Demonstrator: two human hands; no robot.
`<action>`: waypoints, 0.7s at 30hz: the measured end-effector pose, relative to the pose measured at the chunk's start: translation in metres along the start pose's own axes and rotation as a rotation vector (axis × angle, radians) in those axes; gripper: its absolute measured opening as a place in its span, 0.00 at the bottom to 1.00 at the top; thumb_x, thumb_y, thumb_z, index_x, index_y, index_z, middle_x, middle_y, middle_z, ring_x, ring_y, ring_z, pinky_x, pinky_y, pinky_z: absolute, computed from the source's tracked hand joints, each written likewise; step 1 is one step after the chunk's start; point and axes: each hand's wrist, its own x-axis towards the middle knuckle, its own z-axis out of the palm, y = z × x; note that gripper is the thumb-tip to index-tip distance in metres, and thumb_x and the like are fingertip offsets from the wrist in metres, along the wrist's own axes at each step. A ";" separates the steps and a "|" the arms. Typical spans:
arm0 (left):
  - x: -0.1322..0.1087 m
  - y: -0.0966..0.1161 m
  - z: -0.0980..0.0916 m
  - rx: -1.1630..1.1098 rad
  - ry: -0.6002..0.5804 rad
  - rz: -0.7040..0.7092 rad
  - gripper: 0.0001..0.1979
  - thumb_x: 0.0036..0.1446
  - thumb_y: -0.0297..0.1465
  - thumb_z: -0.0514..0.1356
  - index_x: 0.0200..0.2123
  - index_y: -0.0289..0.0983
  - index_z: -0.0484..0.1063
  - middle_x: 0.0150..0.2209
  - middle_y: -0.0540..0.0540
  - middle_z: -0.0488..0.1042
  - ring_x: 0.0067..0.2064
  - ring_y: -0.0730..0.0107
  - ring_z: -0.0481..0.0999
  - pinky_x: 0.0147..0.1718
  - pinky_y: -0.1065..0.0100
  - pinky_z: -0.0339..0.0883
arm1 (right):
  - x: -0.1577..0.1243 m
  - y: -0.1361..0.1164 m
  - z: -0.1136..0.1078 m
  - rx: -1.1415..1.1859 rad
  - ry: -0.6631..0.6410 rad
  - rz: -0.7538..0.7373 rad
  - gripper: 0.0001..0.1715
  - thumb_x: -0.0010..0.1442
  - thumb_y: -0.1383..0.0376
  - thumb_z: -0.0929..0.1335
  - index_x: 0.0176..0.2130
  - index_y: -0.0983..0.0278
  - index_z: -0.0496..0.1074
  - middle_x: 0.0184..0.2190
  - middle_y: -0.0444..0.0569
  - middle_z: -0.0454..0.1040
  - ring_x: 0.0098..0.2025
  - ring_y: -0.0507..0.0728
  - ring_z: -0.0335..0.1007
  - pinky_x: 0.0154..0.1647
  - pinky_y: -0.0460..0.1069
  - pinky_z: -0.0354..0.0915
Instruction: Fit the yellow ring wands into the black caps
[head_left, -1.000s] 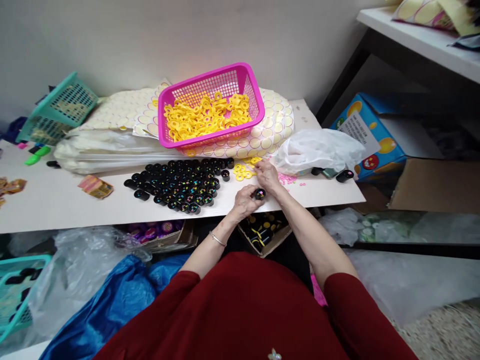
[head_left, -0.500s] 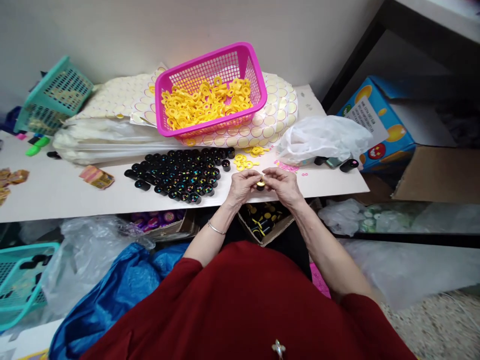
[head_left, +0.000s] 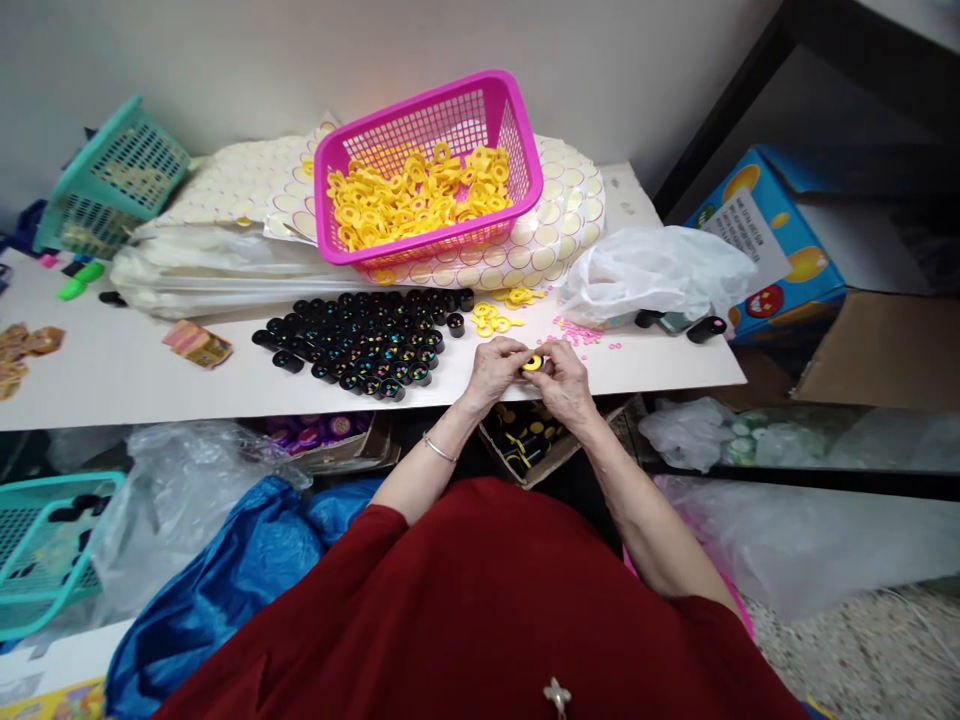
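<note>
At the table's front edge, my left hand (head_left: 495, 374) and my right hand (head_left: 567, 384) meet around a small black tube (head_left: 533, 362) with a yellow ring-shaped top. The fingers of both hands are closed on it, and they hide most of its body. To the left stand several rows of open black tubes (head_left: 375, 340) with coloured bits inside. Just beyond my hands lie yellow ring-ended wands (head_left: 491, 319). Tiny pink rings (head_left: 576, 332) are scattered by my right hand.
A pink basket (head_left: 341, 255) of yellow wands rests on packed bags behind. A white plastic bag (head_left: 656, 270) and black tubes (head_left: 706, 329) are at right. Below the table edge sits a carton (head_left: 551, 470) of yellow-and-black tubes. An orange packet (head_left: 197, 344) lies left.
The tube's yellow top has tipped and now faces up toward me, with its ring visible. My hands have shifted slightly around it. The whole view has moved a little.
</note>
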 end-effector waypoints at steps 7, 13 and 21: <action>0.003 0.001 0.006 -0.003 -0.021 0.004 0.09 0.42 0.34 0.66 0.20 0.34 0.76 0.23 0.49 0.71 0.27 0.76 0.67 0.30 0.71 0.60 | 0.001 0.004 -0.001 0.080 0.036 0.067 0.12 0.44 0.69 0.69 0.33 0.62 0.67 0.37 0.43 0.63 0.25 0.47 0.56 0.28 0.47 0.61; 0.001 -0.002 0.004 0.065 -0.027 0.028 0.07 0.43 0.33 0.65 0.20 0.34 0.76 0.22 0.50 0.71 0.28 0.75 0.67 0.30 0.71 0.60 | 0.001 0.006 0.000 0.163 0.004 0.117 0.11 0.44 0.67 0.69 0.31 0.62 0.65 0.33 0.40 0.61 0.24 0.46 0.56 0.25 0.45 0.58; 0.005 -0.006 0.006 0.124 -0.036 0.036 0.05 0.44 0.31 0.63 0.21 0.35 0.76 0.22 0.50 0.72 0.28 0.75 0.68 0.30 0.71 0.60 | -0.002 0.010 0.005 0.261 0.013 0.216 0.14 0.44 0.64 0.70 0.33 0.62 0.66 0.28 0.40 0.65 0.24 0.48 0.60 0.25 0.45 0.60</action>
